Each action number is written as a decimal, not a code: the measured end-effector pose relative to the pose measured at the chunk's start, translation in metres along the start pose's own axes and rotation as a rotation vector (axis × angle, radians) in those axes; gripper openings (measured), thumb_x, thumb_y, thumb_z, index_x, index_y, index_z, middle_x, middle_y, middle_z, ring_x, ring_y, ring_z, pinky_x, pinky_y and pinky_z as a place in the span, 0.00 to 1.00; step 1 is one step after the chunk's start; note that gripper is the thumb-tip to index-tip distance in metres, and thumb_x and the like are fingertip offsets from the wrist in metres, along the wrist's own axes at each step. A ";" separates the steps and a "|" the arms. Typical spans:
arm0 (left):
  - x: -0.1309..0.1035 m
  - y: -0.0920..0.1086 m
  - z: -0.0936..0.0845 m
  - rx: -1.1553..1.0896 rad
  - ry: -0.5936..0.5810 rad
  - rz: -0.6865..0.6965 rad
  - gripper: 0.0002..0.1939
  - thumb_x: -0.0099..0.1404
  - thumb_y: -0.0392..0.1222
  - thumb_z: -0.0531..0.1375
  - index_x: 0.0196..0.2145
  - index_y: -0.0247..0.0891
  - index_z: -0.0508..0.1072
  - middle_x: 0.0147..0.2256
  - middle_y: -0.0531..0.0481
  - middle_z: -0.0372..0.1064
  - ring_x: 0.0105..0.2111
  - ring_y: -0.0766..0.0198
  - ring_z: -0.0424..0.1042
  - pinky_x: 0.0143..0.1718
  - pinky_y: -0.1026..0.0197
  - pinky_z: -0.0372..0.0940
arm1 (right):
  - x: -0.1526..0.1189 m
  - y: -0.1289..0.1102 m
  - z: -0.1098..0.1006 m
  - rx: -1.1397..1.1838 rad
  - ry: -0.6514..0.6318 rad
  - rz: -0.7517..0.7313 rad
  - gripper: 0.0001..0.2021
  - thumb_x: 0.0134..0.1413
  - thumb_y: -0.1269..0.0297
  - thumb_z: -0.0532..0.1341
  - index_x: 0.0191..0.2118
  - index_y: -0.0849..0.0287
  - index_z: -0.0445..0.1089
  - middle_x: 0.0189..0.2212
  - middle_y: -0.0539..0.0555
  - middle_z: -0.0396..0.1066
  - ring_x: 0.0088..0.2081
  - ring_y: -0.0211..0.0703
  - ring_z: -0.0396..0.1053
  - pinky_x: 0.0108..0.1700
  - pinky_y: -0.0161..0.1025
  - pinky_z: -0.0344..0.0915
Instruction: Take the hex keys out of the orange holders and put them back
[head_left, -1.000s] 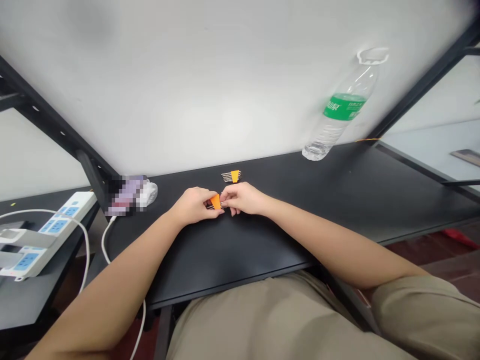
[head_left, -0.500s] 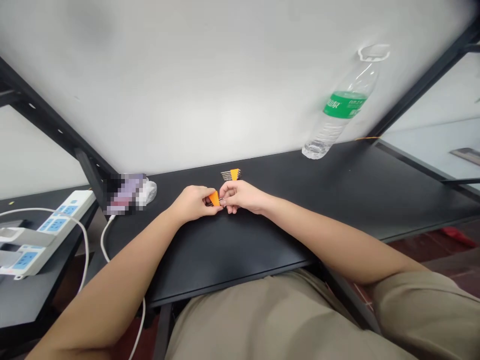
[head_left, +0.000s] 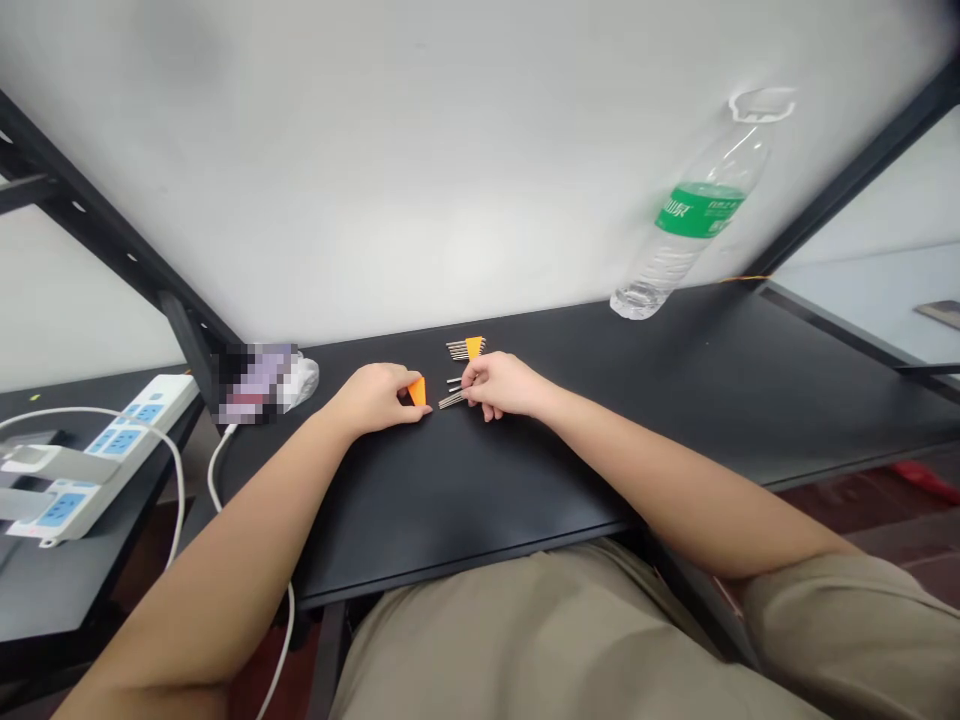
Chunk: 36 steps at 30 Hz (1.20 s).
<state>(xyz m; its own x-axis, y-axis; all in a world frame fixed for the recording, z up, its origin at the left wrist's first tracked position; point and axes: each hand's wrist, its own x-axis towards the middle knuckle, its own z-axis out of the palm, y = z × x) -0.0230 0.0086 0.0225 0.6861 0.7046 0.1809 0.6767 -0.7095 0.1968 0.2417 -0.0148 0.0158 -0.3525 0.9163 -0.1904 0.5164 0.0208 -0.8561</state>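
Observation:
My left hand (head_left: 385, 397) pinches a small orange holder (head_left: 418, 391) just over the black table (head_left: 450, 490). To its right, my right hand (head_left: 493, 385) has its fingers closed on several thin metal rods (head_left: 451, 399), whose ends point left toward the orange holder. The rods and the holder are apart. Behind my right hand lies a second orange holder (head_left: 474, 346) with several metal rods through it.
A clear bottle with a green label (head_left: 699, 210) leans at the back right by the wall. At the left are a blurred-out object (head_left: 255, 383), a white bundle (head_left: 301, 381), a white cable (head_left: 180, 480) and a power strip (head_left: 120, 450).
My right hand has moved right with the metal rods, out of the orange holder in my left hand. My left hand has shifted slightly left. The camera view has shifted a little.

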 end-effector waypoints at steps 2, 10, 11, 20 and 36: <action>0.000 -0.001 0.001 -0.009 0.000 0.001 0.15 0.61 0.57 0.64 0.31 0.41 0.73 0.29 0.51 0.70 0.30 0.62 0.68 0.31 0.60 0.56 | -0.004 -0.003 -0.003 -0.165 0.038 -0.036 0.01 0.57 0.69 0.65 0.36 0.58 0.74 0.24 0.51 0.76 0.20 0.40 0.72 0.24 0.35 0.67; -0.001 -0.004 0.005 -0.005 0.008 -0.017 0.15 0.61 0.57 0.64 0.34 0.43 0.74 0.30 0.51 0.71 0.31 0.61 0.68 0.31 0.60 0.56 | -0.004 0.002 -0.007 -0.565 0.139 -0.210 0.05 0.59 0.65 0.65 0.33 0.54 0.79 0.29 0.52 0.77 0.30 0.44 0.71 0.32 0.38 0.61; 0.000 -0.003 0.005 -0.004 0.007 -0.017 0.15 0.61 0.57 0.64 0.34 0.43 0.74 0.30 0.51 0.71 0.31 0.60 0.69 0.31 0.60 0.57 | -0.003 0.002 -0.008 -0.594 0.139 -0.221 0.06 0.60 0.65 0.64 0.32 0.54 0.79 0.29 0.53 0.76 0.31 0.44 0.71 0.33 0.38 0.60; 0.000 0.000 0.005 0.004 0.004 -0.017 0.15 0.61 0.57 0.64 0.34 0.42 0.74 0.30 0.51 0.71 0.31 0.60 0.69 0.31 0.60 0.57 | -0.003 0.004 -0.017 -0.719 -0.006 -0.452 0.06 0.58 0.63 0.68 0.42 0.53 0.79 0.44 0.58 0.71 0.48 0.53 0.67 0.47 0.43 0.63; 0.000 -0.001 0.005 -0.007 0.002 -0.014 0.15 0.61 0.56 0.65 0.34 0.43 0.74 0.30 0.52 0.71 0.31 0.61 0.69 0.31 0.60 0.57 | 0.000 0.009 -0.006 -0.672 0.049 -0.432 0.08 0.55 0.77 0.61 0.38 0.58 0.74 0.41 0.59 0.70 0.48 0.52 0.66 0.45 0.41 0.64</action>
<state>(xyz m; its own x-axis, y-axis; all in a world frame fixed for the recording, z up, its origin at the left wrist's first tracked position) -0.0225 0.0096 0.0176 0.6762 0.7143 0.1804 0.6840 -0.6996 0.2065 0.2506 -0.0120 0.0112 -0.6020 0.7884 0.1268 0.7072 0.6001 -0.3738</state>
